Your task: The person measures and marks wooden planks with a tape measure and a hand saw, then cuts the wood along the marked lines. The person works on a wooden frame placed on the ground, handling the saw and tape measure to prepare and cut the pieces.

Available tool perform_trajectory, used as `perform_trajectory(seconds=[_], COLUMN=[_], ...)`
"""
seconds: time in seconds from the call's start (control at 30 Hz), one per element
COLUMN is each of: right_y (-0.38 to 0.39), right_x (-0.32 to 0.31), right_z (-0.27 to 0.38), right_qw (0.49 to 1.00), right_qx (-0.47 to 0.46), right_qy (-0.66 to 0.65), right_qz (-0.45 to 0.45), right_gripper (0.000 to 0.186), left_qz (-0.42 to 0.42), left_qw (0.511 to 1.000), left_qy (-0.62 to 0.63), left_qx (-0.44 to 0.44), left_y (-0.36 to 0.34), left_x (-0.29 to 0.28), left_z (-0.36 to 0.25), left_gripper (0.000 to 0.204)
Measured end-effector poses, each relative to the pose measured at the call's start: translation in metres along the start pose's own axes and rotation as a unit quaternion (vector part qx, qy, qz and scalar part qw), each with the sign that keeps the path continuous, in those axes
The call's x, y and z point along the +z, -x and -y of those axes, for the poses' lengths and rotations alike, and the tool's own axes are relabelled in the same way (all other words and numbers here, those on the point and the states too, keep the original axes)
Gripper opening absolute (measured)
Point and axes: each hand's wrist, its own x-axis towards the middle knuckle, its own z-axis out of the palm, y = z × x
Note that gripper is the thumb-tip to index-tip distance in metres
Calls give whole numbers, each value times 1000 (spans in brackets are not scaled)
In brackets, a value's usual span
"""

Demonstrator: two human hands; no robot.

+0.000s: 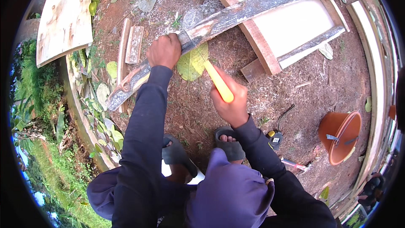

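Note:
A long, weathered grey plank (253, 10) runs slantwise in front of me, from lower left to the far right. My left hand (164, 51) is closed over it, left of the blade. In my right hand (233, 101), the fingers wrap round the yellow handle of a handsaw (219, 82). The saw's thin blade reaches up to the plank just right of my left hand and lies across it. How deep the blade sits in the wood, I cannot tell. Beneath the plank lies a large yellow-green leaf (189, 66).
A wood-framed white panel (295, 25) lies under the plank's far part. Two short offcuts (134, 44) lie left, near a plywood sheet (65, 17). To my right are a tape measure (275, 139), a hammer (295, 164) and an orange-brown bucket (327, 137). Another person (373, 185) shows at the lower-right rim.

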Motion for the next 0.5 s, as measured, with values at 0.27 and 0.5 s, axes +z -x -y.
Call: perform_trajectory(seconds=[0.27, 0.5], right_y=[70, 1], right_x=[-42, 8], right_z=[4, -4], right_qw=[997, 1000], right_qx=[55, -25], right_qy=[35, 5], right_qz=[44, 0], right_gripper=[57, 53], left_qz=[19, 10], left_qw=[999, 999], left_qy=[-1, -21], left_qx=[-46, -30], left_y=[1, -3], left_x=[-3, -4], left_z=[-11, 2], left_gripper=[50, 53])
